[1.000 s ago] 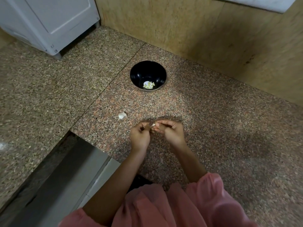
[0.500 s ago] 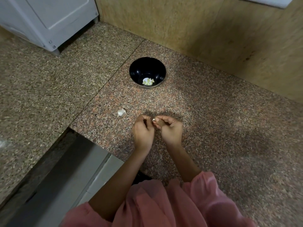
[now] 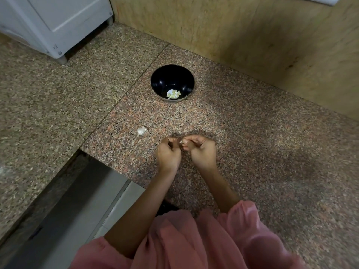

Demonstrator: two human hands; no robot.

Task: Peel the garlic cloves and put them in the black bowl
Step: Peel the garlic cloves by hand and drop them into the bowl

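Note:
A black bowl (image 3: 172,82) stands on the granite counter beyond my hands, with several peeled pale cloves (image 3: 173,94) lying in its bottom. My left hand (image 3: 167,154) and my right hand (image 3: 202,152) meet fingertip to fingertip just above the counter. Between them they pinch a small garlic clove (image 3: 181,142), of which only a pale sliver shows. To the left of my hands lies a whitish piece of garlic (image 3: 141,131), still in its skin, alone on the counter.
The speckled granite counter (image 3: 252,152) runs to a tan wall (image 3: 252,35) behind the bowl. A white appliance (image 3: 56,22) stands at the back left. The counter's edge drops off at the lower left to a grey floor (image 3: 77,200).
My hands stay together on the clove, the fingers shifting slightly. The view has tilted a little, so the bowl sits higher in the frame.

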